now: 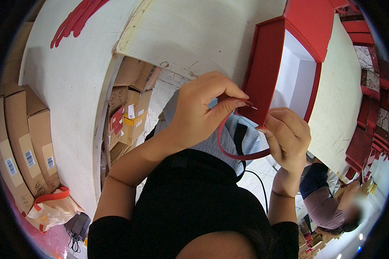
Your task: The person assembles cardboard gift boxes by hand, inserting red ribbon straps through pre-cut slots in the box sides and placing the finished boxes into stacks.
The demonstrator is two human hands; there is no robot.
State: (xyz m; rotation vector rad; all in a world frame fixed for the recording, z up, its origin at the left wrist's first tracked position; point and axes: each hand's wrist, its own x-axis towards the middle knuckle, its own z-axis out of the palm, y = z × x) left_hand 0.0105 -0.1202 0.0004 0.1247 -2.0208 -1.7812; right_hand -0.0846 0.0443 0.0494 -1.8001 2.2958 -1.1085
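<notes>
A red box with a white inside stands open on the table, right of centre. My left hand pinches one end of a narrow red ribbon between thumb and forefinger, close to the box's near wall. A thin white tip shows at that end. From there the ribbon hangs in a loop and runs up into my right hand. The right fingers are closed at the box's near corner, with the thumb against it; what lies between their tips is partly hidden.
More red ribbons lie on the white table at far left. Cardboard boxes stand along the left, others below the tabletop. A plastic bag sits lower left. Another person is at lower right, near red box parts.
</notes>
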